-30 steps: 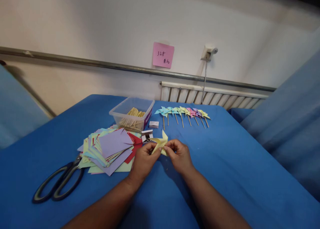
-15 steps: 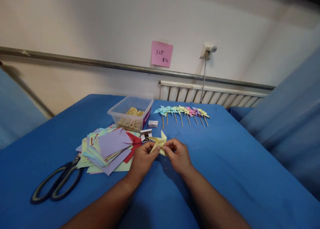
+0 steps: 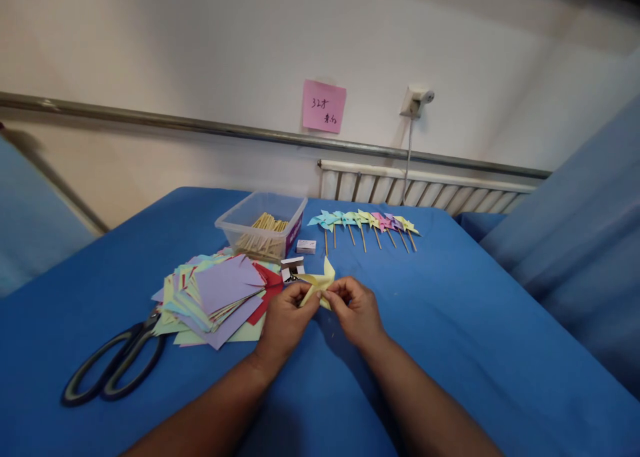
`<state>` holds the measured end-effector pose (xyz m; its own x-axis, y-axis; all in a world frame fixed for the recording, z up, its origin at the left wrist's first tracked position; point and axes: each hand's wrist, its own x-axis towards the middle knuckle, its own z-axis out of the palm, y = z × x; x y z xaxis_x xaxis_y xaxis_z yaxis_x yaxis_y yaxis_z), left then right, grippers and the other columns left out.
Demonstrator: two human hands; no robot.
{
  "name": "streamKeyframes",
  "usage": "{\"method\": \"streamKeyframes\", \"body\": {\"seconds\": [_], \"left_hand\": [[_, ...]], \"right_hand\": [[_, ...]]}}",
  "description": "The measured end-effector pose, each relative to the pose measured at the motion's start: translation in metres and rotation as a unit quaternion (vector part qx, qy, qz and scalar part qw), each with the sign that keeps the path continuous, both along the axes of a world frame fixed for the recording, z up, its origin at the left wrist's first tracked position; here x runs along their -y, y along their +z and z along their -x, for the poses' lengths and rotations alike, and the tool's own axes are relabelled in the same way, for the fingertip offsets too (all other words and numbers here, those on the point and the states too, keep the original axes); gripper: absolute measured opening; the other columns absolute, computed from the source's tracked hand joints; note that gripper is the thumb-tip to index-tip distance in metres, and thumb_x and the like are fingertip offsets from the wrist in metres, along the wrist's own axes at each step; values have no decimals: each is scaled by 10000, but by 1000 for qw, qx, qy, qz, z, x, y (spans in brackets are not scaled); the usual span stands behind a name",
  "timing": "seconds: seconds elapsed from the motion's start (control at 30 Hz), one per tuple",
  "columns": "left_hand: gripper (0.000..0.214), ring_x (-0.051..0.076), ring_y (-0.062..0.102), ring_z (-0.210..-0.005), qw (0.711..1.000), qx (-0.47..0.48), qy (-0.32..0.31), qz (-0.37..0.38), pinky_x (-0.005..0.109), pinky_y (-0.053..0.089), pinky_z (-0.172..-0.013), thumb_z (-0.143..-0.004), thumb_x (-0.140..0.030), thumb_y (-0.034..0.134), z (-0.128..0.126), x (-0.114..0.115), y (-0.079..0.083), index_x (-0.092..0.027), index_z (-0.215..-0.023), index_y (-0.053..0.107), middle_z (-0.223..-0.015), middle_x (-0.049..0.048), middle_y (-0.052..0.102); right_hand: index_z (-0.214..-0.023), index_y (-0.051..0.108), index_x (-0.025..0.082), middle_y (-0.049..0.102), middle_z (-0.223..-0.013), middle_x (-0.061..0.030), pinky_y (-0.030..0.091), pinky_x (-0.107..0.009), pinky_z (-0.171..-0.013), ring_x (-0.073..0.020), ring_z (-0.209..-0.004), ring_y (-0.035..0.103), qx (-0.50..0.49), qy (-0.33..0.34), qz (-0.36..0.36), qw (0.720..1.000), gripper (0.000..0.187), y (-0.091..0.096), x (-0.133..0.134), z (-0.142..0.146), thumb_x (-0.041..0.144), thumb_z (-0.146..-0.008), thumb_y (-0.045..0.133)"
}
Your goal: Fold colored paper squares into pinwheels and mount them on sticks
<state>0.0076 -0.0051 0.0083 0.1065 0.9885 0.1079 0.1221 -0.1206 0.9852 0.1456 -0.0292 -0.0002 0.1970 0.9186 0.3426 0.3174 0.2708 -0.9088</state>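
A yellow paper pinwheel (image 3: 320, 282) is pinched between both hands above the blue cloth. My left hand (image 3: 290, 310) is closed on its left side, thumb on the paper near the middle. From the right, my right hand (image 3: 356, 309) grips it too, thumb and fingertips at the centre; whether a pin is there I cannot see. Just behind the left fingers stands a small open box (image 3: 292, 269) with dark little pieces inside. To the left lies a pile of coloured paper sheets (image 3: 227, 287), with purple on top and red at its right edge.
Behind the pile stands a clear plastic tub (image 3: 230, 222) of wooden sticks (image 3: 267, 230). A small closed box (image 3: 306, 246) sits beside it. Finished pinwheels (image 3: 367, 220) lie in a row at the back. Large scissors (image 3: 125, 360) rest at the front left.
The pinwheel has shifted very slightly in my fingers, its upper blade now a little higher and farther right. Both hands keep their hold in nearly the same place.
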Motion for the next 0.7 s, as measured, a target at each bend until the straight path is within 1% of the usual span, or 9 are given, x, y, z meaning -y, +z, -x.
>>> {"method": "streamKeyframes", "body": {"seconds": [0.13, 0.23, 0.4, 0.53, 0.63, 0.7], "left_hand": [[191, 123, 541, -571, 999, -23, 5, -25, 212, 401, -533, -721, -357, 682, 2, 0, -4, -173, -689, 643, -610, -25, 607], [177, 129, 565, -596, 1000, -12, 7, -27, 214, 418, -552, -725, -345, 684, 2, 0, -6, -173, -718, 641, -643, -19, 625], [154, 132, 593, -619, 999, 18, 25, -17, 215, 448, -585, -699, -311, 701, -2, 2, -1, -173, -714, 637, -661, -21, 644], [143, 143, 623, -650, 999, 28, 23, -13, 226, 472, -619, -694, -301, 704, -3, 4, 2, -172, -726, 650, -694, -7, 675], [140, 166, 656, -702, 999, 23, 30, -19, 247, 497, -668, -689, -291, 704, -3, 4, 2, -175, -759, 668, -746, 12, 709], [142, 176, 667, -710, 999, 16, 37, -16, 256, 504, -676, -681, -287, 706, -3, 4, 2, -176, -764, 675, -757, 21, 721]], "right_hand": [[-723, 622, 189, 604, -646, 17, 413, -231, -560, -119, -567, 522, 15, -10, -7, 1000, 159, 2, 1, 1, 324, -804, 631], [-720, 620, 192, 610, -654, 15, 413, -229, -550, -119, -567, 523, 15, -16, -4, 1000, 162, 1, 2, 3, 327, -808, 624], [-738, 623, 192, 619, -668, 10, 417, -232, -553, -127, -576, 532, 4, -27, 10, 1000, 158, -2, 2, 5, 335, -806, 625], [-717, 626, 193, 605, -659, 15, 418, -240, -572, -126, -578, 525, 1, -35, 4, 999, 148, 1, 3, 6, 313, -803, 626], [-671, 625, 200, 588, -678, 11, 435, -252, -630, -135, -636, 542, -3, -37, -14, 999, 141, 5, 3, 7, 276, -790, 629], [-654, 632, 203, 611, -796, -16, 453, -271, -733, -156, -772, 578, -19, -47, -25, 998, 124, 7, 2, 7, 261, -763, 648]]}}
